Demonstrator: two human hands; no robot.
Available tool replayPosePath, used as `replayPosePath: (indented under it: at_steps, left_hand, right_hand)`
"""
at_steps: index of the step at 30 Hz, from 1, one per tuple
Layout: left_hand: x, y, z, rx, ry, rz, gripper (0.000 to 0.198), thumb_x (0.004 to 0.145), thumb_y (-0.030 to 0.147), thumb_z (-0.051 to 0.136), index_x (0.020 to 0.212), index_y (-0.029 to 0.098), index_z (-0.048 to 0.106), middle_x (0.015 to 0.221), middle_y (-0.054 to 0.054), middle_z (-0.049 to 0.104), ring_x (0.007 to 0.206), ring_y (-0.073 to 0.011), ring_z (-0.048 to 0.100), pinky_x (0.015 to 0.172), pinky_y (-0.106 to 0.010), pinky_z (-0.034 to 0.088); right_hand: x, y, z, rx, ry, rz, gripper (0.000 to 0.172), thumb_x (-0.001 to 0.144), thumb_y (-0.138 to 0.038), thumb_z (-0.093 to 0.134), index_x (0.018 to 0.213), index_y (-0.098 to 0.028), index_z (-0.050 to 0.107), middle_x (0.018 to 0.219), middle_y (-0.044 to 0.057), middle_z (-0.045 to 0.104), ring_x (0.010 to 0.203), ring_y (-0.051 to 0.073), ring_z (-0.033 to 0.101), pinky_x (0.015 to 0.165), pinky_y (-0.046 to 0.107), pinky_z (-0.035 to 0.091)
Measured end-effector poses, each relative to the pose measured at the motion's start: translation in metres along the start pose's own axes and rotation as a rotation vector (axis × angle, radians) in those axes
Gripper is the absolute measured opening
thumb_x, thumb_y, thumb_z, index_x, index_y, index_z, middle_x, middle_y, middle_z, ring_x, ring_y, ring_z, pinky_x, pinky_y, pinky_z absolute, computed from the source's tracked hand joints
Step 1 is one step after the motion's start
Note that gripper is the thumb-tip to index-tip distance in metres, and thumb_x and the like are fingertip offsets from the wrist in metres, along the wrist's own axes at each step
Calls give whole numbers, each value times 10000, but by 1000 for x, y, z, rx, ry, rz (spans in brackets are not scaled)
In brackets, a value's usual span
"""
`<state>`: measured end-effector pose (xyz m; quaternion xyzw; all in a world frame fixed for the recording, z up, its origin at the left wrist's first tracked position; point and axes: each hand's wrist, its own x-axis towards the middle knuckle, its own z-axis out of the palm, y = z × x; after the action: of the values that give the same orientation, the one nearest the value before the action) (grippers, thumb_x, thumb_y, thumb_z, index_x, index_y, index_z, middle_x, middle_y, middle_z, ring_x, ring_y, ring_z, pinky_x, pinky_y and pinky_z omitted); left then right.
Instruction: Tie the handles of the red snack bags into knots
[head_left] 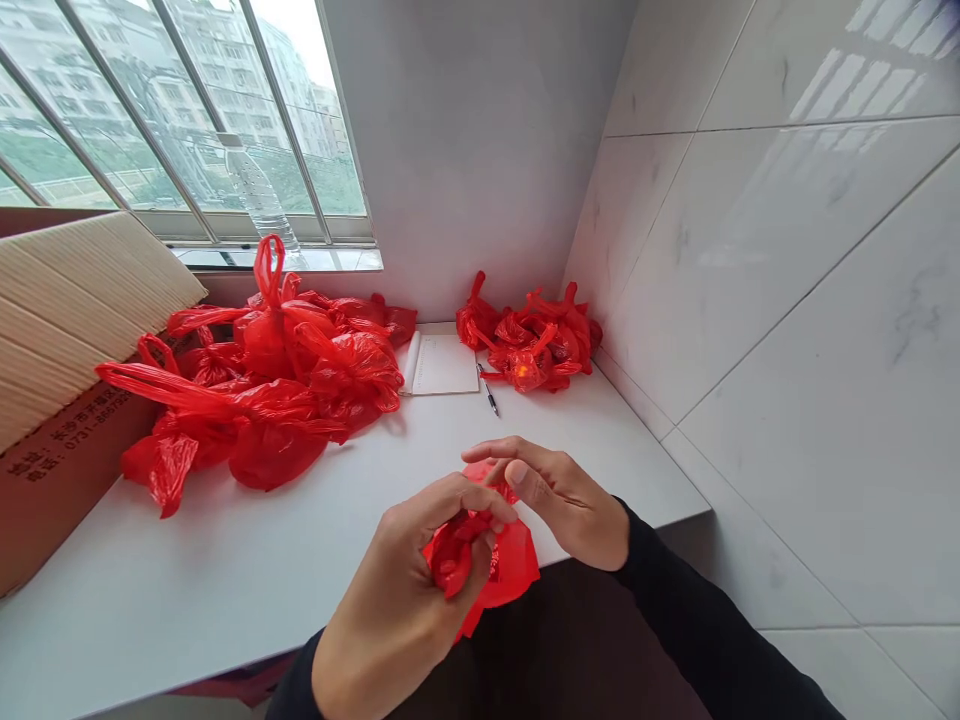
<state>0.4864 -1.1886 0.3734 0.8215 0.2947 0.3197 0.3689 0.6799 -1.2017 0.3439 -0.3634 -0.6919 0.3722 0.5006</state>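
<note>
A red plastic bag (517,565) is held over the front edge of the white table. My left hand (405,580) is closed around its bunched, crumpled part, and a flat piece with small dark red print hangs below the fingers. Just beyond and to the right, my right hand (574,500) has its fingers stretched out and its thumb apart. Those fingertips are close above the bag; whether they touch it I cannot tell. What the bag holds, if anything, does not show.
Knotted red bags (277,420) are heaped at the left, beside a cardboard box (82,440). Another pile of red bags (532,345) is in the back right corner. Between them lie a notepad (446,365) and a pen (489,393). A clear bottle (259,190) stands by the barred window.
</note>
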Motion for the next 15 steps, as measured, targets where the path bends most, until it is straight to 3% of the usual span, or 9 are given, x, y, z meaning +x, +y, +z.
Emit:
replayPosePath:
  at_steps: [4,7,10,15]
  left_hand:
    - [0,-11,4,302,230,230,419,836,-37,463,1065,250,665,845,22,660,654,-78,581,599,-185,472]
    - [2,-18,5,397,344,365,427,866,-12,506,1155,262,661,1077,-29,669,913,-121,661,786,-216,531]
    - [3,-22,4,480,433,369,379,853,61,620,1167,268,664,1144,-49,638,1023,-173,649,892,-274,524]
    - [0,-27,-2,454,592,306,217,808,111,721,954,264,674,908,-2,646,806,-150,636,792,-267,499]
  right_hand:
    - [1,16,-1,70,-26,143,356,1017,-424,476,1239,-200,641,761,-8,586,639,109,495,630,253,442]
    - [1,23,-1,194,-175,150,389,992,-392,534,1318,-185,576,646,-59,475,557,86,386,541,220,359]
    - [1,20,-1,191,-113,81,290,985,-361,551,1168,-161,655,728,-23,574,637,98,495,631,243,432]
    - [4,5,-1,-34,140,-17,201,982,-326,571,1017,-210,732,959,32,711,906,154,643,848,307,498]
